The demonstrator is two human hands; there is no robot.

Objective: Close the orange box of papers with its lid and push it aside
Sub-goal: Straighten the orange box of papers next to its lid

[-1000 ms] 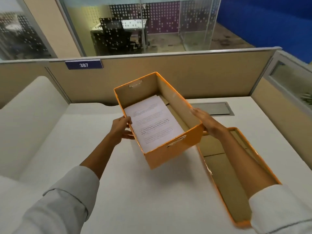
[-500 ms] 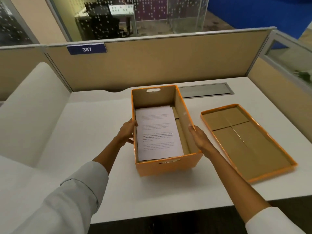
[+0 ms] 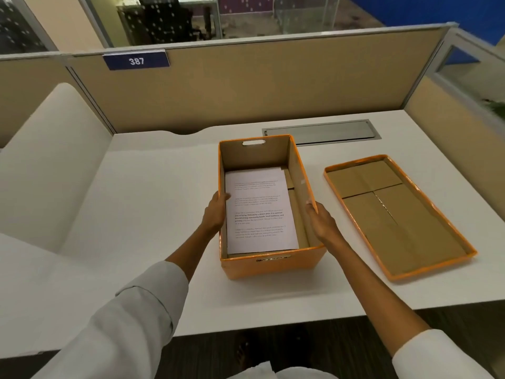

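Both grips, left hand (image 3: 216,212) and right hand (image 3: 322,224), clasp the walls of the open orange box (image 3: 273,265), seemingly resting on the table (image 3: 153,203), printed papers (image 3: 259,212) inside, lid (image 3: 396,214) upturned beside it.

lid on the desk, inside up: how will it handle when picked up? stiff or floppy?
The lid is probably light: a shallow cardboard tray with a low orange rim. It may flex somewhat along its length, since its flaps meet at a visible seam, so a one-end grip could let it sag. It lies inside up and needs flipping before it fits the orange box.
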